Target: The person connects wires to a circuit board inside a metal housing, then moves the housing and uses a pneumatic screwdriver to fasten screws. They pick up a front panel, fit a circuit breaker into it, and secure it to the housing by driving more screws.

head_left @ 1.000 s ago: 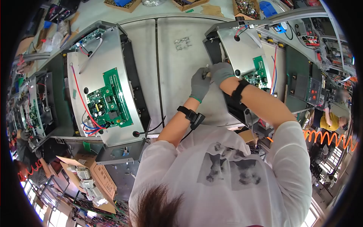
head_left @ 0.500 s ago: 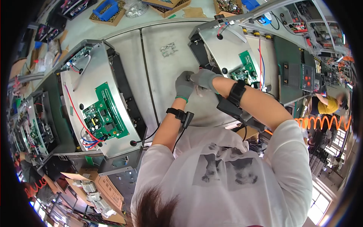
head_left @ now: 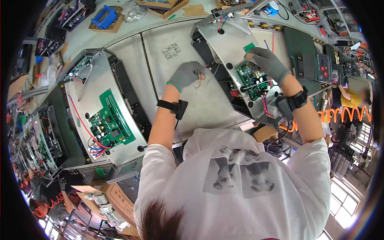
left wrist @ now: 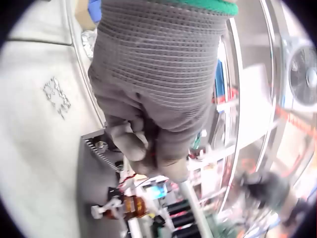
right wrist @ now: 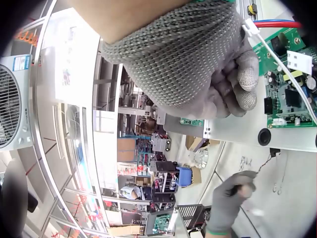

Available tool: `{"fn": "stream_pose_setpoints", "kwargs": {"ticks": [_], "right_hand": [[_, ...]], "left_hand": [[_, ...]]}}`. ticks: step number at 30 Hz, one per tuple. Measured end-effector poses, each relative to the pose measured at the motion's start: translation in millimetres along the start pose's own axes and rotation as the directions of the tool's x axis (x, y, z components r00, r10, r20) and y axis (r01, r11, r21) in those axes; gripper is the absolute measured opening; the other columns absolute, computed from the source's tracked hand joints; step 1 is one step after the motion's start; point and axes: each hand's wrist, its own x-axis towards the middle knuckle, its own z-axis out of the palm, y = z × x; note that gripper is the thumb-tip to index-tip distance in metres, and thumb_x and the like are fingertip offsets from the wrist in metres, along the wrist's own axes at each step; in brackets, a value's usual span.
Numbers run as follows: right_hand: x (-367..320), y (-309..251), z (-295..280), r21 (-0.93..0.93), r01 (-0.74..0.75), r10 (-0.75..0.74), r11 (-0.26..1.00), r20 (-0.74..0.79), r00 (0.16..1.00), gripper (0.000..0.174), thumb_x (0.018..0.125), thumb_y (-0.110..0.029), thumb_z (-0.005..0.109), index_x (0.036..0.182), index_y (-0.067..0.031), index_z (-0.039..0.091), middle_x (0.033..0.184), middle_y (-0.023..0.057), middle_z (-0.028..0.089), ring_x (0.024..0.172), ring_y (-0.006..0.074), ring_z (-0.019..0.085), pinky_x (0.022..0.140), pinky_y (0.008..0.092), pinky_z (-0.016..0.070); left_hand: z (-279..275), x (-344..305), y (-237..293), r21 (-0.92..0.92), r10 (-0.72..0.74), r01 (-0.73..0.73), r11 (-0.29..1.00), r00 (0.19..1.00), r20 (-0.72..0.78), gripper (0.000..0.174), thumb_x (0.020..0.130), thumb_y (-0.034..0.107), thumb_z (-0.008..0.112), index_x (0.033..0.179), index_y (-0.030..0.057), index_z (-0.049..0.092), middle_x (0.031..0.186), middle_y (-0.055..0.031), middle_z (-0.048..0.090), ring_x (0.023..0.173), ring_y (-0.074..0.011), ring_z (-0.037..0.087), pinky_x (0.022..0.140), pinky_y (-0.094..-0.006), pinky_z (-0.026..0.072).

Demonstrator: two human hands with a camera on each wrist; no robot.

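Note:
My gloved left hand (head_left: 188, 75) is beside the right-hand metal chassis (head_left: 216, 44). Its fingertips pinch a thin red and dark wire (right wrist: 266, 162), which runs to a small connector at the chassis edge. A short piece of the wire hangs below the fingers in the head view. Over the chassis, my gloved right hand (head_left: 270, 64) hovers by the green circuit board (head_left: 252, 78), its fingers loosely curled. Nothing shows between those fingers in the right wrist view. A white cable (right wrist: 280, 62) crosses the board near them, with red and blue wires (right wrist: 277, 23) behind its connector.
A second chassis (head_left: 98, 76) with its own green board (head_left: 112, 120) stands at left. Small metal parts (head_left: 171, 51) lie on the bench between them. Boxes of small parts and a blue bin (head_left: 104, 17) are at the back. A control box (head_left: 323, 66) stands at far right.
My hands were together at the chassis edge; they have since separated. The right hand has moved right, over the board. The left has shifted slightly left and up, holding the wire.

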Motion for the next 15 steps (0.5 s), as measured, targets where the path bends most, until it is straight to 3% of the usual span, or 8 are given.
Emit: {"fn": "stream_pose_setpoints", "kwargs": {"ticks": [2, 5, 7, 9, 10, 11, 13, 15], "right_hand": [[-2.4, 5.3, -0.5, 0.000, -0.019, 0.019, 1.000, -0.007, 1.000, 0.026, 0.086, -0.021, 0.057, 0.097, 0.0014, 0.062, 0.076, 0.0057, 0.059, 0.061, 0.0118, 0.055, 0.059, 0.0245, 0.0471], [1.2, 18.6, 9.0, -0.245, 0.236, -0.235, 0.940, 0.033, 0.971, 0.027, 0.091, -0.026, 0.054, 0.103, -0.0031, 0.062, 0.076, 0.0032, 0.059, 0.069, 0.0089, 0.055, 0.062, 0.0240, 0.0466], [3.0, 16.7, 19.5, -0.349, 0.347, -0.367, 0.870, 0.011, 0.930, 0.027, 0.091, -0.025, 0.053, 0.104, -0.0032, 0.062, 0.079, 0.0070, 0.062, 0.072, 0.0135, 0.058, 0.067, 0.0278, 0.0480], [-0.3, 3.0, 25.9, -0.413, 0.423, -0.475, 0.806, -0.024, 0.880, 0.027, 0.089, -0.024, 0.052, 0.103, -0.0037, 0.062, 0.093, 0.0171, 0.065, 0.083, 0.0347, 0.061, 0.076, 0.0368, 0.0476], [0.3, -2.3, 25.2, -0.470, 0.413, -0.478, 0.780, -0.022, 0.878, 0.027, 0.089, -0.024, 0.050, 0.103, -0.0049, 0.062, 0.090, 0.0168, 0.065, 0.086, 0.0338, 0.062, 0.078, 0.0387, 0.0474], [3.4, -3.2, 23.5, -0.467, 0.411, -0.477, 0.783, -0.026, 0.879, 0.027, 0.089, -0.024, 0.050, 0.103, -0.0049, 0.062, 0.090, 0.0168, 0.065, 0.086, 0.0338, 0.062, 0.078, 0.0387, 0.0474], [10.8, -4.5, 20.4, -0.658, 0.318, -0.416, 0.683, 0.008, 0.910, 0.030, 0.089, -0.028, 0.049, 0.104, -0.0064, 0.063, 0.099, 0.0154, 0.064, 0.093, 0.0323, 0.061, 0.083, 0.0393, 0.0466], [19.3, 6.8, 20.3, -0.747, 0.303, -0.425, 0.592, 0.030, 0.905, 0.029, 0.088, -0.027, 0.051, 0.105, -0.0064, 0.062, 0.105, 0.0150, 0.062, 0.096, 0.0321, 0.059, 0.084, 0.0389, 0.0463]], "left_hand": [[-6.5, 6.5, 0.5, -0.247, -0.053, 0.048, 0.968, 0.998, -0.014, 0.011, 0.085, 0.013, 0.061, 0.089, 0.0043, 0.065, 0.083, -0.0033, 0.066, 0.070, -0.0110, 0.060, 0.064, -0.0266, 0.0481], [-14.3, 18.4, 46.6, -0.527, -0.156, 0.137, 0.839, 0.988, 0.008, 0.019, 0.090, 0.014, 0.053, 0.100, 0.0000, 0.062, 0.084, -0.0034, 0.065, 0.072, -0.0107, 0.059, 0.064, -0.0233, 0.0475], [2.8, 21.4, 71.7, -0.517, -0.162, 0.131, 0.846, 0.987, -0.016, 0.021, 0.093, 0.018, 0.049, 0.101, 0.0012, 0.060, 0.079, -0.0040, 0.065, 0.067, -0.0109, 0.058, 0.060, -0.0243, 0.0460], [15.1, 22.5, 94.1, -0.132, -0.009, -0.025, 0.991, 0.967, -0.255, 0.020, 0.093, 0.017, 0.049, 0.100, 0.0026, 0.060, 0.075, -0.0050, 0.064, 0.064, -0.0112, 0.058, 0.059, -0.0251, 0.0454], [20.0, 21.9, 96.8, -0.170, -0.014, -0.028, 0.985, 0.970, -0.243, 0.018, 0.090, 0.016, 0.051, 0.104, 0.0063, 0.057, 0.085, -0.0170, 0.064, 0.074, -0.0314, 0.064, 0.063, -0.0363, 0.0496], [25.9, 22.7, 95.4, -0.168, -0.014, -0.027, 0.985, 0.971, -0.238, 0.018, 0.090, 0.016, 0.051, 0.104, 0.0063, 0.057, 0.085, -0.0170, 0.064, 0.074, -0.0314, 0.064, 0.063, -0.0363, 0.0496], [43.1, 20.9, 82.8, 0.180, -0.273, 0.310, 0.934, 0.941, -0.202, 0.023, 0.088, 0.019, 0.052, 0.109, 0.0098, 0.055, 0.088, -0.0174, 0.065, 0.079, -0.0346, 0.064, 0.067, -0.0424, 0.0498], [69.5, 16.8, 49.7, 0.234, -0.273, 0.318, 0.919, 0.940, -0.207, 0.026, 0.087, 0.021, 0.052, 0.111, 0.0119, 0.054, 0.088, -0.0181, 0.064, 0.080, -0.0355, 0.063, 0.068, -0.0448, 0.0493]]}}
